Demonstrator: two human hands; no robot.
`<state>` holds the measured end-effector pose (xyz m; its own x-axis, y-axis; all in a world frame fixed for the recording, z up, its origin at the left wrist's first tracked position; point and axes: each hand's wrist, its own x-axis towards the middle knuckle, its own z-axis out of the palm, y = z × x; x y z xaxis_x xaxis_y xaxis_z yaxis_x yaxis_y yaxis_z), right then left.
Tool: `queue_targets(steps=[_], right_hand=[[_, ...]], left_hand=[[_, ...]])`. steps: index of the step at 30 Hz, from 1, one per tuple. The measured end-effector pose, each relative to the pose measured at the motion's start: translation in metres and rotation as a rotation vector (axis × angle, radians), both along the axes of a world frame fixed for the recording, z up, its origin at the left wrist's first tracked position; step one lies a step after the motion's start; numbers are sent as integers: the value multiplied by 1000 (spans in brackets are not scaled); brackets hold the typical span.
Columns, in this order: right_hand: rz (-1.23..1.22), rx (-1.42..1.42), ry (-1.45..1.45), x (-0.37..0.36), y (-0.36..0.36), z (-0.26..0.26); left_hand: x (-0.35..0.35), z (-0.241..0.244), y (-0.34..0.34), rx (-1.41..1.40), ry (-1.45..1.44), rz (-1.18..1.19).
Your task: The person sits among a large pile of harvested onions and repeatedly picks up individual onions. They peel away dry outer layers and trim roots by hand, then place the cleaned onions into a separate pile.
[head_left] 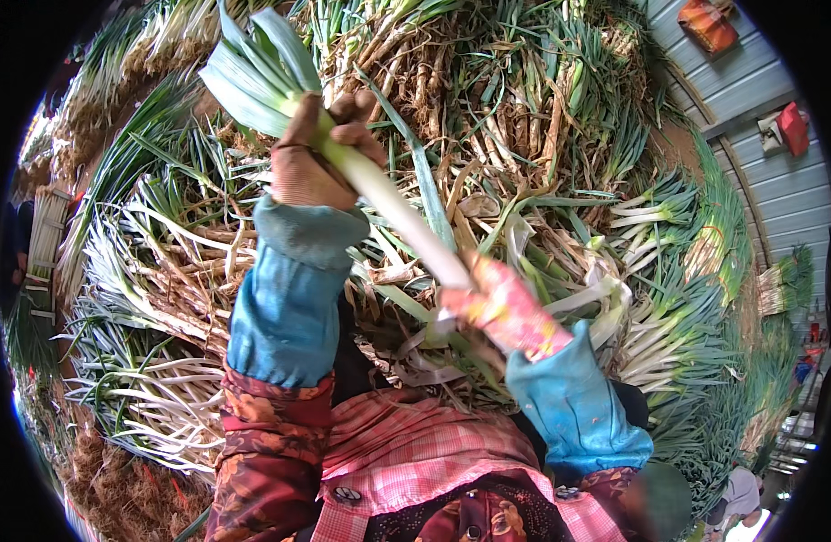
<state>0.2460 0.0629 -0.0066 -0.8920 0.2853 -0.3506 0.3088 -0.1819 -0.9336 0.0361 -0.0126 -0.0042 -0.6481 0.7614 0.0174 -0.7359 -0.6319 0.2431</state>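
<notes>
A thick green onion [402,210] slants across the middle, leaves at upper left and white end at lower right. My left hand [313,152], in a soiled brown glove, is wrapped around it just below the leaves. At the white end is my right hand [500,301], in a pink patterned glove, thumb and fingers about the stalk; motion blurs it. A small pale patch beside its thumb is too blurred to name. Beneath both hands lie peeled leaves and dry skins [442,359]. A pink checked apron [422,433] covers my lap.
Unpeeled onions with brown skins [429,88] are heaped ahead. Cleaner white-stemmed onions lie at left [171,406] and in rows at right [659,339]. Tied bundles [713,251] stand beyond, near a corrugated metal wall [781,176]. Another person [740,494] is at lower right.
</notes>
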Motion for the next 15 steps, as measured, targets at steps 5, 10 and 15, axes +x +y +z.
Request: queue_targets(steps=[5,10,15], right_hand=[[287,406,-128,36,-2,-15],[302,667,-250,37,5,15],[250,770,-145,59,32,10]], left_hand=[[-32,1,-31,29,-27,48],[-35,-7,-35,-71,-76,81],[-29,-9,-25,-219,-129,214]])
